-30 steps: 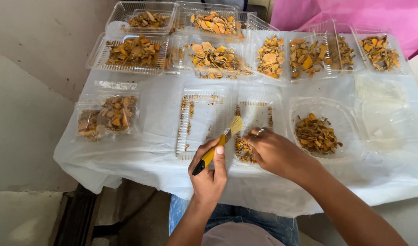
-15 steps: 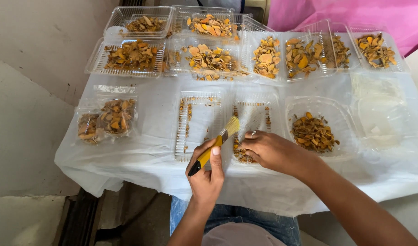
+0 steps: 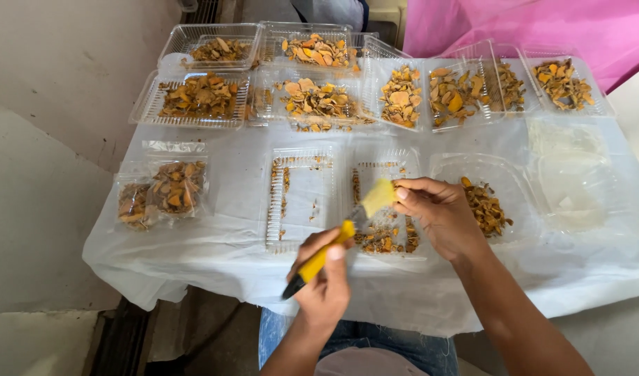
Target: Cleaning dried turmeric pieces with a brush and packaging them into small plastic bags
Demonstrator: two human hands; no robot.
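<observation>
My left hand (image 3: 324,282) grips a knife (image 3: 318,259) with a yellow and black handle, its blade pointing up and right. My right hand (image 3: 439,214) pinches a pale yellow root piece (image 3: 378,196) at the blade's tip. Both hands hover over a clear plastic tray (image 3: 411,161) that holds a small heap of orange slices (image 3: 382,241) at its near end. To the left, another clear tray (image 3: 302,198) has thin slices lined along its edges.
A white plastic sheet (image 3: 222,244) covers the table. Several clear trays of orange slices (image 3: 312,97) fill the far side. A bagged batch (image 3: 162,195) lies at the left and a container of darker pieces (image 3: 483,205) at the right. A pink cloth (image 3: 542,24) is at the far right.
My right hand has risen slightly and now holds the yellow piece clear at the blade tip. My left hand with the knife has dropped back a little toward me.
</observation>
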